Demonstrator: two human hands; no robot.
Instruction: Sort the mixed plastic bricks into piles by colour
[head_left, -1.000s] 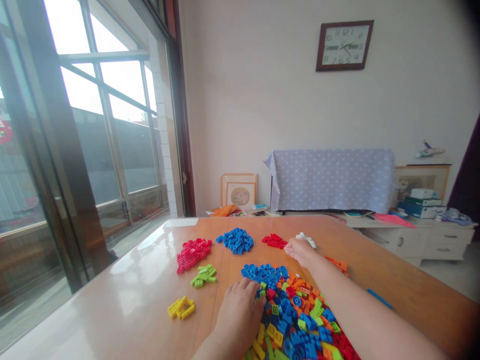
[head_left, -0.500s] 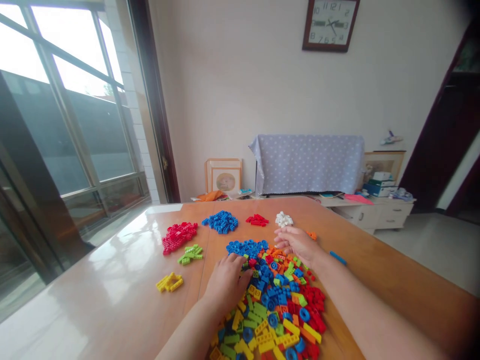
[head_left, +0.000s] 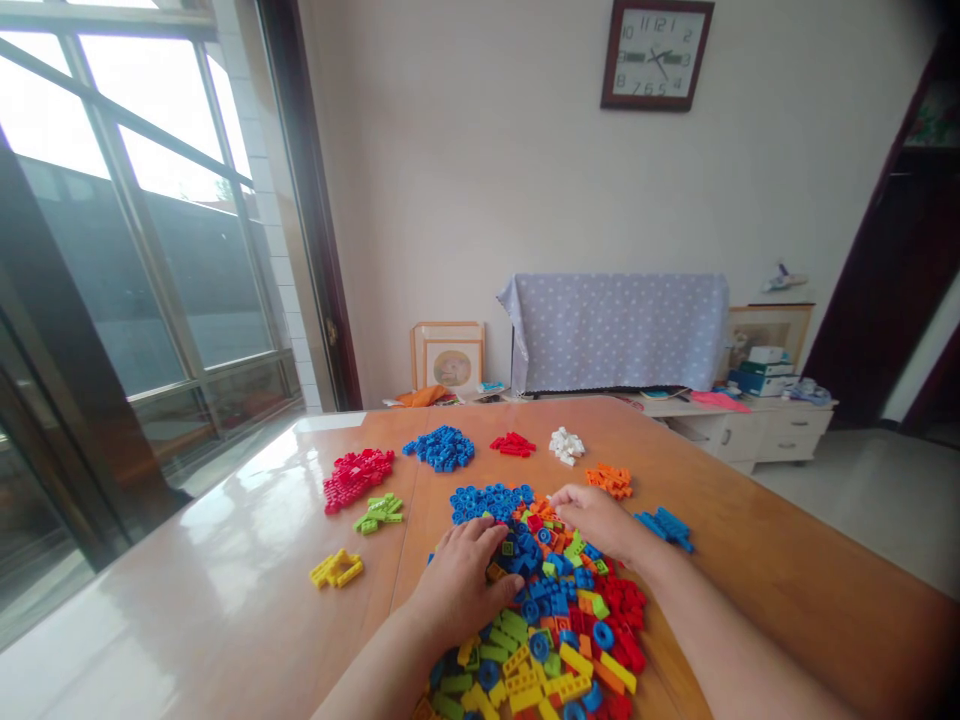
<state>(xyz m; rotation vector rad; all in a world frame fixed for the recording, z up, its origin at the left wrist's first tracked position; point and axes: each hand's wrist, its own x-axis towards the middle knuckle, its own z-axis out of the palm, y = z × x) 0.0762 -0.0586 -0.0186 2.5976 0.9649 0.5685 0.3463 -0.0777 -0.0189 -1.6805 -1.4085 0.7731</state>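
Left of the left hand, yellow bricks and green bricks lie well apart on the desk. The left hand, palm down with fingers loosely spread, rests on the near-left part of the mixed pile; a light touch should steady it without scattering pieces. The right hand is at the pile's far-right edge, fingers bunched; whether they grip a piece, I cannot tell. A fingertip pinch seems best there, lifting clear of the orange bricks just beyond.
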